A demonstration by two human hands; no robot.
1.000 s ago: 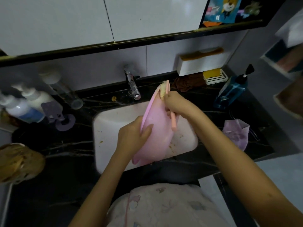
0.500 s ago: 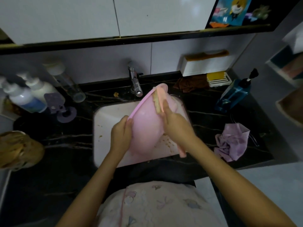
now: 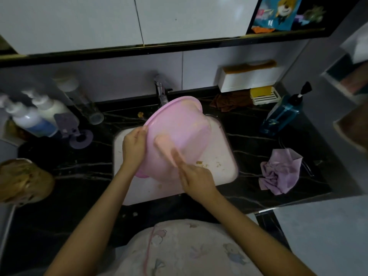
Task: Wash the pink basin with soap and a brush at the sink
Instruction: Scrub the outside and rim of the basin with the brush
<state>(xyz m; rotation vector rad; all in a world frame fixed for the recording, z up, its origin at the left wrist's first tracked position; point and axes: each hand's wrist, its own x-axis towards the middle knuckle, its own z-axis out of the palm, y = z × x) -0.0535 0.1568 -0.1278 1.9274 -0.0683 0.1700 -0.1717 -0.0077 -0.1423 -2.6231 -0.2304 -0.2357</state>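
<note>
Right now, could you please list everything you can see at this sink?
sink: 1, white, set in black counter
pink basin: 1, pink, tilted over the sink
brush: 1, pink, against the basin's outside
tap: 1, chrome, behind the basin
pump bottles: 2, white, counter left
blue bottle: 1, blue, counter right
lilac cloth: 1, lilac, crumpled, counter right
brown cloth: 1, brown, behind the sink
soap: 1, yellow, on white rack
left hand: 1, grips the basin's rim
right hand: 1, holds the brush

Pink basin (image 3: pixel 179 124) — white sink (image 3: pixel 221 152)
</note>
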